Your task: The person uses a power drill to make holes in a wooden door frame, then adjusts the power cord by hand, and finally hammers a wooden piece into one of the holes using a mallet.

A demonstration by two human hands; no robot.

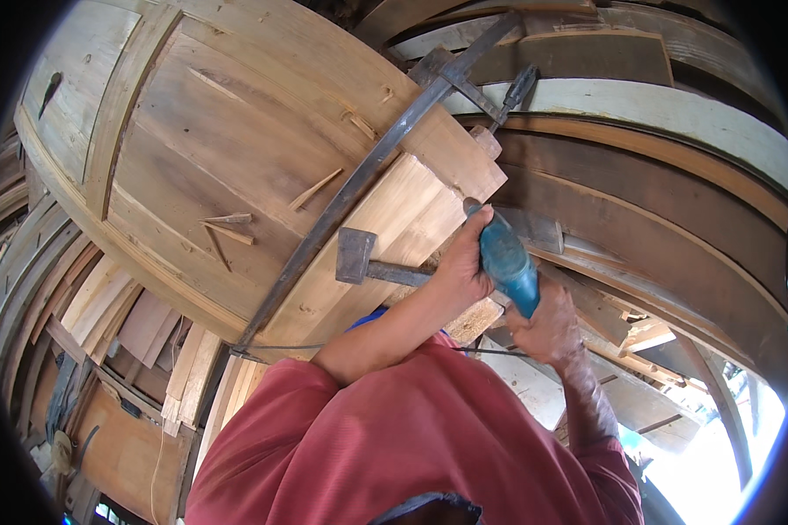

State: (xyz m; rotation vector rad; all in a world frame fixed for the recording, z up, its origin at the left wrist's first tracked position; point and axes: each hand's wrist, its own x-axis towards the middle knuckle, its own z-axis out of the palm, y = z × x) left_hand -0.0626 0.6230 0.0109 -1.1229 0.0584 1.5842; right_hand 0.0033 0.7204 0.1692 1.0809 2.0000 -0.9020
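Two hands share one blue power tool [506,262]: the left hand [460,267] is wrapped tight around its upper body, and the right hand [545,328] is closed on its lower end, probably so the pair can steady it and press its nose against the pale wooden plank [385,227]. That plank lies on the curved planked hull [228,122], near the plank's right-hand corner. A long dark metal clamp bar [350,188] crosses the plank diagonally, seemingly to pin it to the hull. A hammer [359,258] rests on the plank just left of the left hand, within easy reach. A thin cord [280,347] trails below the plank's lower edge.
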